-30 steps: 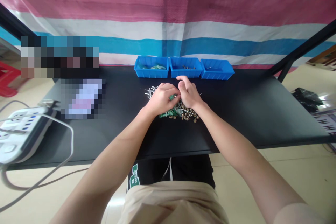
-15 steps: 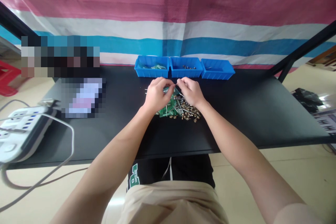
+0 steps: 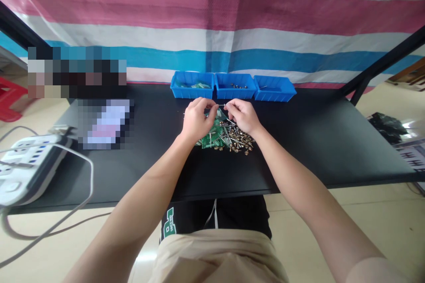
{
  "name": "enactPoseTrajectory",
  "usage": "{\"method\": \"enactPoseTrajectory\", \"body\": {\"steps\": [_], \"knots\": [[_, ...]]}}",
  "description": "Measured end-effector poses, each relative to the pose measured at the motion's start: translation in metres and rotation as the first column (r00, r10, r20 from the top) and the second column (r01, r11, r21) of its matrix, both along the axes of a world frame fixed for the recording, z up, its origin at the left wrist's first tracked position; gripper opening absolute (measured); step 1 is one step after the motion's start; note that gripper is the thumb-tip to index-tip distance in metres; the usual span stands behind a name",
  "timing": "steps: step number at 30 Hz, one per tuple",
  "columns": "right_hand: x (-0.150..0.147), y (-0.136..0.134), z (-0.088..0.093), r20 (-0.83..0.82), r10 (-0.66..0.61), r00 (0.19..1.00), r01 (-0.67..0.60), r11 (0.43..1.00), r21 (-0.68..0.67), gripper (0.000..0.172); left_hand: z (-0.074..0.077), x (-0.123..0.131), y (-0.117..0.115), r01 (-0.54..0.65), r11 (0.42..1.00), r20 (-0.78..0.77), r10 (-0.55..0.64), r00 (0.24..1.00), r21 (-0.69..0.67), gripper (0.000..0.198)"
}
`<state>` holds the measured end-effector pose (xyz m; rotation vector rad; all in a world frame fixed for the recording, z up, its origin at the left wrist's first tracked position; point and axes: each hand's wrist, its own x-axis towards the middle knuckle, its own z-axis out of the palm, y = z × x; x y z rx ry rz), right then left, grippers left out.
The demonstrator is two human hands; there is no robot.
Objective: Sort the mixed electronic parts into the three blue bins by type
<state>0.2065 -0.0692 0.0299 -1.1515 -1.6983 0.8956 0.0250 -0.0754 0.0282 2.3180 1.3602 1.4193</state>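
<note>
My left hand (image 3: 199, 117) and my right hand (image 3: 244, 115) are close together above a pile of small parts. Between their pinched fingertips runs a thin pale metal pin (image 3: 221, 105), with one end at each hand. Its ends are hidden by my fingers. Under my hands lie green plastic pieces (image 3: 212, 136) on the left of the pile. Thin silvery pins (image 3: 227, 132) are mixed through the middle. Several brass-coloured screw-like pieces with round heads (image 3: 244, 141) make up the right side.
Three blue bins (image 3: 192, 93) stand in a row behind the pile, holding green pieces, brass-coloured pieces and a thin pin. A white power strip (image 3: 25, 163) with cables sits on the left of the black table (image 3: 315, 141). A blurred-out flat item (image 3: 108, 124) lies nearby.
My fingertips have drawn slightly apart, and more of the thin pin shows between them. The pile and bins look unchanged.
</note>
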Motion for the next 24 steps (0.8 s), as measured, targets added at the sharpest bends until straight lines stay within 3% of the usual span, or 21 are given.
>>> {"method": "enactPoseTrajectory", "body": {"steps": [8,14,24], "knots": [[0.004,0.002,0.000,-0.009,0.003,1.000,-0.003,0.999,0.037,0.054,0.000,-0.001,0.000,0.008,1.000,-0.006,-0.008,1.000,-0.010,0.014],[0.001,0.004,-0.001,-0.137,-0.030,0.990,0.043,0.995,0.091,0.058,-0.001,-0.001,0.002,-0.008,0.999,-0.007,0.008,1.000,-0.034,0.015],[0.003,0.011,-0.010,-0.172,-0.045,0.984,0.061,0.994,0.091,0.051,-0.004,0.000,0.005,0.003,0.999,-0.019,-0.004,1.000,-0.035,0.016]]}}
